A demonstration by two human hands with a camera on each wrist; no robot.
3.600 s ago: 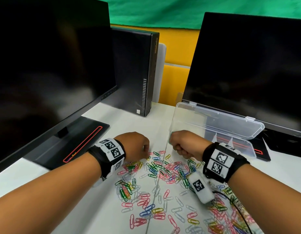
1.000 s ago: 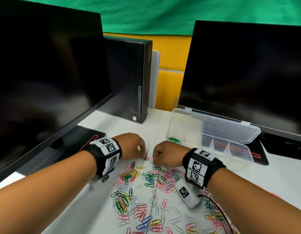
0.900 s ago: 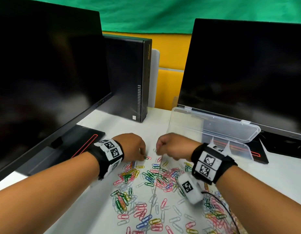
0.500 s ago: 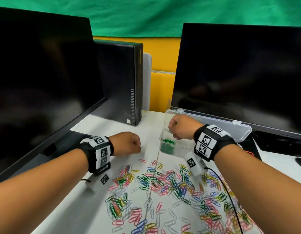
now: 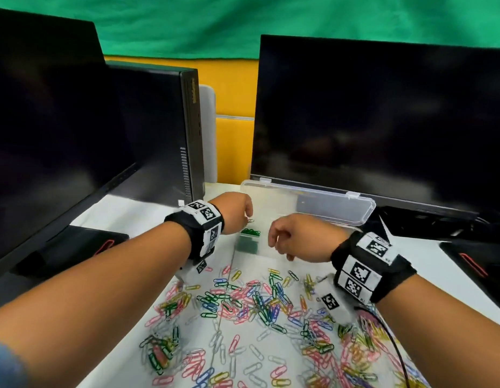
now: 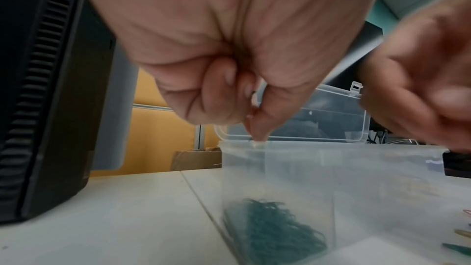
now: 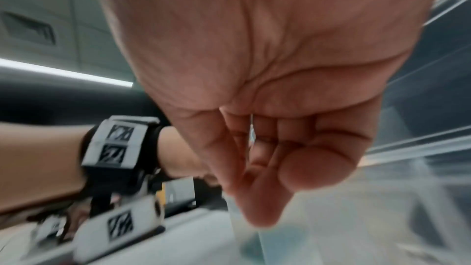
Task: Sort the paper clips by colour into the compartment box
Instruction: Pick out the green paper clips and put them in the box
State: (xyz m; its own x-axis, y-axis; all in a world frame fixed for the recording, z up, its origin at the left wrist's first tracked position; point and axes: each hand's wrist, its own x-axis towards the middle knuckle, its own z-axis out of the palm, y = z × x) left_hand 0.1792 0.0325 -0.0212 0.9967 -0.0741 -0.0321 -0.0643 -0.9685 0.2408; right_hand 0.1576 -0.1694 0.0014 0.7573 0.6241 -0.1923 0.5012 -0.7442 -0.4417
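Observation:
A clear compartment box (image 6: 369,168) stands in front of the right monitor, its lid (image 5: 313,204) open at the back. Green paper clips (image 5: 250,232) lie in its leftmost compartment (image 6: 275,223). My left hand (image 5: 248,217) hovers over that compartment and pinches one small paper clip (image 5: 250,220) at its fingertips (image 6: 257,136); I cannot tell its colour. My right hand (image 5: 279,247) hangs above the box's front edge with fingers loosely curled (image 7: 260,178) and holds nothing. A mixed pile of coloured clips (image 5: 257,303) covers the table in front of the box.
Two dark monitors (image 5: 383,121) stand at the left and right, their bases on the table. A black computer case (image 5: 164,130) stands between them, just left of the box. A black cable (image 5: 397,348) runs from my right wrist over the clips.
My left hand rose from the pile's far edge and moved right over the box's green compartment with a clip. My right hand drew back from the box and loosened its fingers.

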